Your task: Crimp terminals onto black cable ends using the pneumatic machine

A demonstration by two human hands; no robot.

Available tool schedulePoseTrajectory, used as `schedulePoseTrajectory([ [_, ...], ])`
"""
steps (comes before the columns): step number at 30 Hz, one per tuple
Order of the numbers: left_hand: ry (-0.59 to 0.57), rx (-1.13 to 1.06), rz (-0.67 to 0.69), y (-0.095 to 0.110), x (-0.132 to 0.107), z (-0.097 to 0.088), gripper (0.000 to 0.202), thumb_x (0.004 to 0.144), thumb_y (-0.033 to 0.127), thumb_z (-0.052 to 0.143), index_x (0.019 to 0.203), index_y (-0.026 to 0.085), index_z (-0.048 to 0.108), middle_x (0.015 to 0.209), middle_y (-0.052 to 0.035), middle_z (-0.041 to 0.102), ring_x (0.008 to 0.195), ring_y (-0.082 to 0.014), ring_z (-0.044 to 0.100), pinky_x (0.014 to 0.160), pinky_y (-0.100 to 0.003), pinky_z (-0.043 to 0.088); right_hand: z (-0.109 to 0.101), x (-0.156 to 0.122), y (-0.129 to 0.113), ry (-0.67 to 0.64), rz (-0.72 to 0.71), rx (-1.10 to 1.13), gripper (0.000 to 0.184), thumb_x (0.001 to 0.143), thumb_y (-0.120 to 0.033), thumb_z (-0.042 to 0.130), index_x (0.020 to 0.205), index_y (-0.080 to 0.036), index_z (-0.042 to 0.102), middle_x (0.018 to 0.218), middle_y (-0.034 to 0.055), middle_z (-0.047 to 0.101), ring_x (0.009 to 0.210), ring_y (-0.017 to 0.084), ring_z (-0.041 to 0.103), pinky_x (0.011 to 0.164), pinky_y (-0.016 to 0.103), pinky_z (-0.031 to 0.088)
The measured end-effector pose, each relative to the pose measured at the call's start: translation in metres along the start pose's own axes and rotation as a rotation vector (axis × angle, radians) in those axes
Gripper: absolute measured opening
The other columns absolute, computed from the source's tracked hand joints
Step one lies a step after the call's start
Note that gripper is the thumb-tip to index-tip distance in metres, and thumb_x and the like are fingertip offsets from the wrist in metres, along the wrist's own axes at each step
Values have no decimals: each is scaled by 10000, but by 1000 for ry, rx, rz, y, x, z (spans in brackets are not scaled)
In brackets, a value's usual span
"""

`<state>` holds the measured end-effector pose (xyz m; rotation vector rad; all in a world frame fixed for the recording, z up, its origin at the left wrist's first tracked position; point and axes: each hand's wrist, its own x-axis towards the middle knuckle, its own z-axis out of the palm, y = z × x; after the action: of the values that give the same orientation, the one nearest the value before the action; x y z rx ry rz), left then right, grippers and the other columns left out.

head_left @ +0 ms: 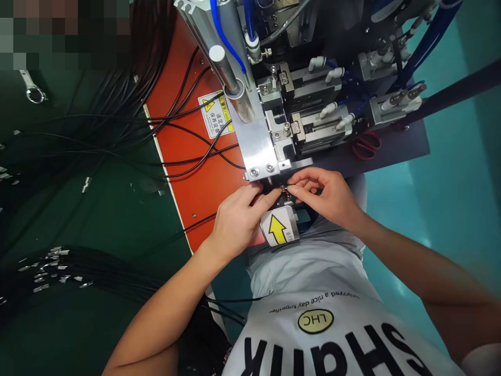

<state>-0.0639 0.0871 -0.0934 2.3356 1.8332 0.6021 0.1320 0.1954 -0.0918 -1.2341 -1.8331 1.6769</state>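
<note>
My left hand (238, 216) and my right hand (324, 196) meet under the front of a metal machine head (258, 141). Both pinch the end of a thin black cable with small coloured wires (286, 191) showing between the fingertips. The wire end lies right at the machine's front slot. A white plate with a yellow arrow (278, 227) sits just below the fingers, pointing at the slot. My left wrist rests on the orange machine base (195, 172).
Several black cables (183, 136) trail across the orange base onto the green table (97, 219). A bundle of cables with metal terminals (50, 266) lies at the left. Red scissors (366, 146) rest on the dark plate at the right. A spanner (34, 91) lies far left.
</note>
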Motion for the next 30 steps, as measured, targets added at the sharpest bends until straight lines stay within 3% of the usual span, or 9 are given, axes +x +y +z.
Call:
schedulePoseTrajectory([
  [12, -4, 2, -4, -1, 0, 0, 360, 997, 184, 373, 1236, 206, 641, 969, -85, 616, 837, -161, 587, 650, -245, 450, 19, 1, 2, 102, -138, -187, 53, 865, -217, 616, 827, -182, 626, 679, -18, 611, 599, 105, 547, 582, 251, 424],
  [17, 2, -13, 9, -2, 0, 0, 356, 989, 167, 388, 1238, 189, 641, 979, -93, 617, 857, -172, 593, 665, -255, 457, 24, 1, 8, 31, 107, 107, 139, 890, -310, 610, 834, -189, 572, 601, -50, 534, 493, 89, 504, 483, 232, 391],
  [21, -4, -27, 11, -2, -1, 0, 351, 985, 173, 401, 1247, 186, 634, 981, -96, 609, 870, -178, 588, 671, -257, 467, 23, 2, 6, -57, 214, 286, 185, 888, -346, 634, 859, -168, 593, 601, -49, 546, 512, 87, 542, 544, 234, 453],
  [26, -8, -38, 9, -2, -2, -1, 342, 981, 183, 418, 1252, 179, 627, 991, -100, 604, 865, -178, 580, 678, -264, 479, 15, 2, 12, -39, 166, 299, 219, 866, -378, 672, 892, -162, 640, 722, -16, 612, 533, 88, 575, 555, 245, 480],
  [30, -10, -70, 6, -2, -1, -1, 344, 980, 202, 426, 1266, 181, 615, 997, -98, 600, 865, -178, 578, 691, -268, 484, 10, -3, 15, 95, 42, 92, 192, 896, -363, 637, 957, -189, 689, 814, 2, 643, 535, 85, 568, 526, 250, 452],
])
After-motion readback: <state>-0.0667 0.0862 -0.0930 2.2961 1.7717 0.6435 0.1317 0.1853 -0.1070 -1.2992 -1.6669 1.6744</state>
